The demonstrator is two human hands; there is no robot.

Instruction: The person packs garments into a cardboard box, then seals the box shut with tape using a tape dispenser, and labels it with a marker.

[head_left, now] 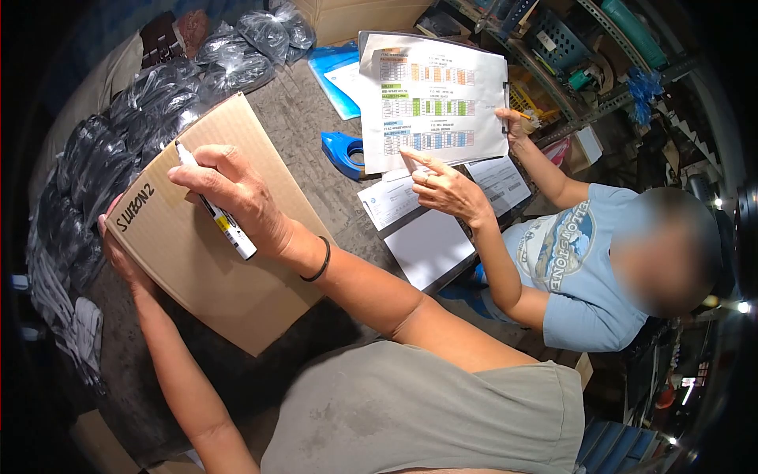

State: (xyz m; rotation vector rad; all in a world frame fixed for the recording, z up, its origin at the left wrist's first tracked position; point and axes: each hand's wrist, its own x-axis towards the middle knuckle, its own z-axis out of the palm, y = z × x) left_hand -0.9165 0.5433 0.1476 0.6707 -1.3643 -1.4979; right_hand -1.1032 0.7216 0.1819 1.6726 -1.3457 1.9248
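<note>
A brown cardboard box [260,276] lies at a slant in front of me, with black handwritten letters [136,207] near its left edge. My right hand [245,193] is closed round a white marker pen [230,231], its tip pointing up at the box near the top left edge. Along the left side of the box, my left hand [125,254] grips the edge, its fingers partly hidden behind the cardboard.
Black plastic bags [95,162] are piled left of the box. On the right a co-worker [553,245] holds a clipboard [442,43] with printed tables and points at a row. A blue tape dispenser [339,150] and papers [430,245] lie between us, shelving [608,95] beyond.
</note>
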